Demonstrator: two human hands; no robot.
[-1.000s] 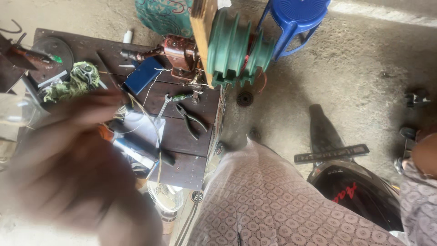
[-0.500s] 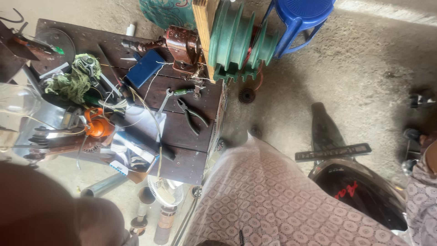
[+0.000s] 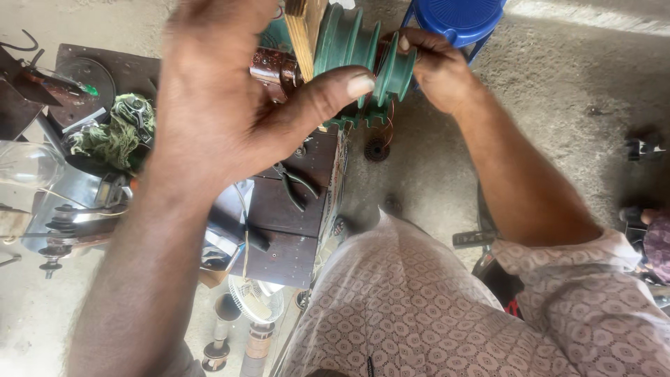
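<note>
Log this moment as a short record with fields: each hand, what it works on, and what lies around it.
left hand: raised close to the camera, thumb reaching to the green stepped pulley
right hand: fingers grip the small end of the green stepped pulley
mount: wooden board beside the pulley, brown motor behind it
bench: dark wooden table with pliers on it
left of bench: green rag
floor: blue plastic stool, small white fan
</note>
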